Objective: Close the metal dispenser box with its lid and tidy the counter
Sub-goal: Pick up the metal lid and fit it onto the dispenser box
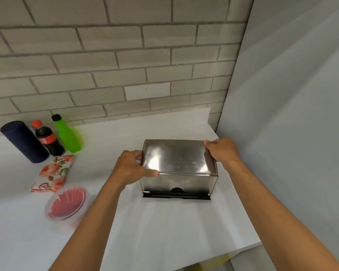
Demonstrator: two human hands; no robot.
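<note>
A shiny metal dispenser box (177,182) stands on the white counter (164,222), close to the right wall. Its metal lid (174,157) lies on top of it. My left hand (130,169) grips the lid's left edge, thumb along the front rim. My right hand (222,151) holds the lid's far right corner. A black slot with a small notch runs along the box's lower front.
At the left stand a dark blue cylinder (24,141), a cola bottle (47,137) and a green bottle (67,133). In front of them lie a floral napkin pack (53,174) and a clear tub of pink straws (68,203). Brick wall behind; grey panel (292,114) at right.
</note>
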